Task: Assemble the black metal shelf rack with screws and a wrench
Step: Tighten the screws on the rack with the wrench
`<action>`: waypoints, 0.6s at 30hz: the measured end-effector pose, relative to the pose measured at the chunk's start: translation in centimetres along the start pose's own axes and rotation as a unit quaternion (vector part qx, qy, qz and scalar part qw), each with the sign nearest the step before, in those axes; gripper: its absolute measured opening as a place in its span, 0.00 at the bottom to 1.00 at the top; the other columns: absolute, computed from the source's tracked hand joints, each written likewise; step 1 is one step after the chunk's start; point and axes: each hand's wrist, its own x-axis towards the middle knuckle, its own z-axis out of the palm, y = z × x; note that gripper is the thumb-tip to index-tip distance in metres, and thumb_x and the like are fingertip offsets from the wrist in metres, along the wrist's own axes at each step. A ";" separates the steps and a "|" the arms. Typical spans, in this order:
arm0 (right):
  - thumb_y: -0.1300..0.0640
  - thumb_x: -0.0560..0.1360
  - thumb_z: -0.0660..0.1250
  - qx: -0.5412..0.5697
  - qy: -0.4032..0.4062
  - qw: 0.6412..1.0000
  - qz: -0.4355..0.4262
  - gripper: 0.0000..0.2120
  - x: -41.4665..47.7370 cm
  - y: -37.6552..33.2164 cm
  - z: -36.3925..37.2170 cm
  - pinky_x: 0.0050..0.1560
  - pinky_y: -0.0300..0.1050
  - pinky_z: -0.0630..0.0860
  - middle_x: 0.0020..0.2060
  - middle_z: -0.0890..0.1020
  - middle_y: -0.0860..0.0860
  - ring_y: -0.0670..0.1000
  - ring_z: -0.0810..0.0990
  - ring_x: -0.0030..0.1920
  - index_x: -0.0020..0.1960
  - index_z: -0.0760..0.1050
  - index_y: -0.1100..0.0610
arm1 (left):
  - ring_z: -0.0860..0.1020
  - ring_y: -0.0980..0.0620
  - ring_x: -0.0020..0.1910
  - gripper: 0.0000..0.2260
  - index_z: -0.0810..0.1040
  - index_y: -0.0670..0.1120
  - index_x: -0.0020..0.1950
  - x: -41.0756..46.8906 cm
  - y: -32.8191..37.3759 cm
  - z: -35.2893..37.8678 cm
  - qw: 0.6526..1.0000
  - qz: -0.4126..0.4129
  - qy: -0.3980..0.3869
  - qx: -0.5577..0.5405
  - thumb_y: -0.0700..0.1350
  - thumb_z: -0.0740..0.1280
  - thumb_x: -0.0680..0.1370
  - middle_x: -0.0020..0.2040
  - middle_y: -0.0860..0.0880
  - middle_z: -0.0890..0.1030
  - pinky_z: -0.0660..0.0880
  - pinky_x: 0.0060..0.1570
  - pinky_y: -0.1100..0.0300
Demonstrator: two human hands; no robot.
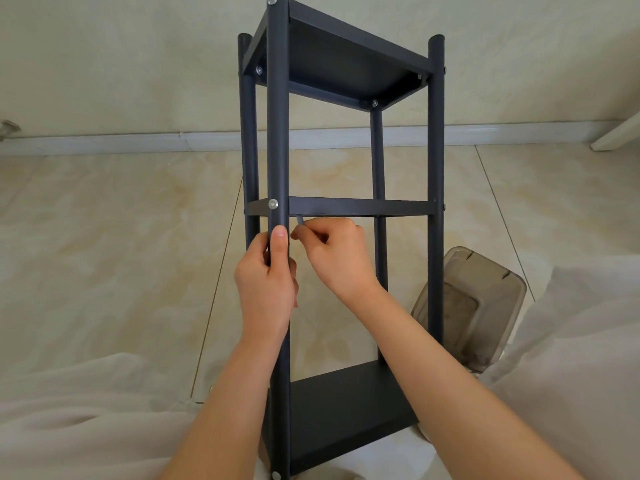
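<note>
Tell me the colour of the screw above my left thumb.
Silver screw; the head view shows it best.

1. The floor (104,237) is laid with glossy beige tiles with a marbled pattern; thin dark joints (214,289) run from its near edge towards its far edge.
2. A white baseboard (138,138) runs the whole length of the far edge.
3. A black rack (346,410) stands upright at the middle of the near edge. Its feet are hidden, so contact with the floor cannot be confirmed.
4. A clear, grey-tinted plastic box (485,306) rests tilted on the floor towards the right edge, just behind the rack.
5. Light cloth (86,410) covers the near left and near right corners.
6. A white furniture edge (620,133) sits at the far right corner.
</note>
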 end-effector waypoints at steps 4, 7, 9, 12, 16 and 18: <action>0.60 0.78 0.66 0.001 -0.016 1.000 -0.006 0.14 0.4 0.0 -0.1 0.40 0.49 0.73 0.30 0.77 0.64 0.64 0.73 0.37 0.39 0.81 0.68 | 0.68 0.50 0.21 0.18 0.74 0.49 0.40 0.0 0.1 0.0 1.000 0.001 -0.002 -0.003 0.57 0.58 0.84 0.25 0.50 0.70 0.66 0.20 0.60; 0.59 0.79 0.66 -0.004 -0.016 1.000 -0.014 0.17 0.6 0.2 0.0 0.42 0.53 0.74 0.30 0.78 0.64 0.65 0.75 0.37 0.35 0.78 0.68 | 0.68 0.50 0.20 0.18 0.74 0.49 0.40 0.0 0.1 0.1 1.000 0.001 -0.004 -0.008 0.56 0.58 0.84 0.24 0.50 0.70 0.65 0.19 0.59; 0.59 0.79 0.66 -0.014 -0.012 0.999 -0.027 0.17 0.7 0.6 0.1 0.43 0.54 0.74 0.30 0.79 0.64 0.64 0.76 0.37 0.35 0.78 0.68 | 0.68 0.50 0.20 0.18 0.74 0.49 0.39 0.0 0.2 0.1 1.000 0.003 -0.005 -0.007 0.56 0.58 0.84 0.25 0.49 0.70 0.66 0.20 0.59; 0.59 0.79 0.66 -0.032 0.006 0.998 -0.058 0.16 0.7 1.2 0.5 0.42 0.53 0.74 0.29 0.80 0.61 0.63 0.78 0.35 0.36 0.79 0.67 | 0.69 0.50 0.21 0.17 0.74 0.50 0.40 0.0 0.3 0.1 1.000 0.007 -0.008 0.002 0.57 0.58 0.83 0.25 0.49 0.71 0.66 0.20 0.59; 0.61 0.80 0.66 -0.021 0.035 0.995 -0.086 0.14 0.5 1.8 1.3 0.40 0.48 0.76 0.29 0.82 0.57 0.52 0.81 0.32 0.38 0.81 0.67 | 0.69 0.49 0.21 0.17 0.74 0.50 0.40 0.0 0.3 0.1 1.000 0.008 -0.009 -0.002 0.58 0.57 0.82 0.25 0.49 0.71 0.66 0.20 0.59; 0.62 0.80 0.66 -0.009 0.043 0.995 -0.091 0.14 0.4 2.1 1.8 0.38 0.42 0.77 0.30 0.83 0.56 0.43 0.79 0.30 0.39 0.81 0.67 | 0.69 0.49 0.21 0.18 0.74 0.49 0.40 -0.1 0.3 0.1 1.000 0.010 -0.008 0.002 0.58 0.57 0.83 0.25 0.49 0.71 0.66 0.20 0.59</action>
